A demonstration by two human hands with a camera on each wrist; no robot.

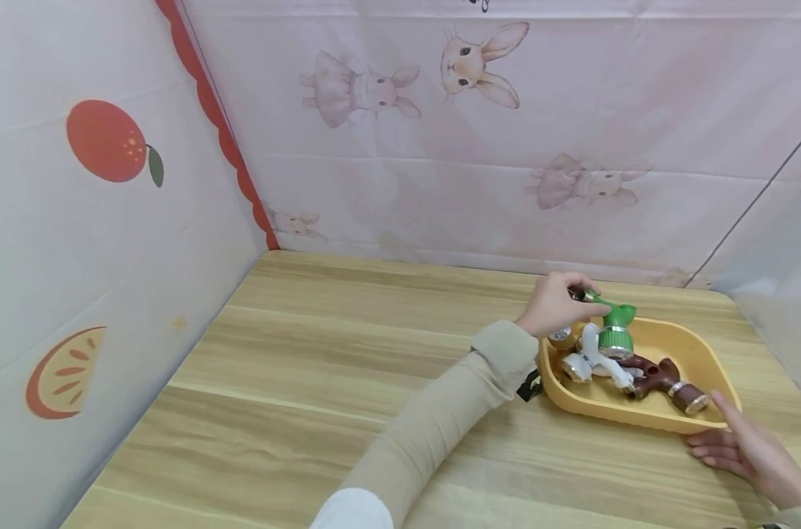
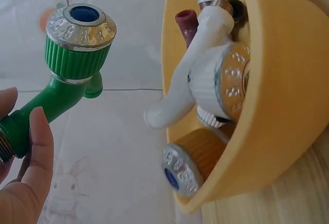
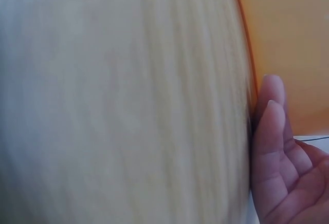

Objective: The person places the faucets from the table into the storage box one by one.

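My left hand (image 1: 559, 305) pinches a green tap (image 1: 617, 336) by its threaded end, above the left part of a yellow basin (image 1: 612, 413). In the left wrist view the green tap's ribbed knob, with silver top and blue centre, points upward. Inside the basin lie a white tap (image 1: 592, 358), a dark red-brown tap (image 1: 658, 377) and a wood-coloured tap knob (image 2: 198, 157) with a silver cap. My right hand (image 1: 758, 457) holds the basin's front right corner, thumb at the rim and fingers (image 3: 268, 136) along the outer wall.
The basin stands on a wood-grain table (image 1: 347, 353) near its right end. A pink rabbit-print sheet (image 1: 407, 191) hangs behind, and a white sheet with fruit prints (image 1: 109, 257) borders the left side. A small black piece (image 1: 529, 386) shows beside the left sleeve.
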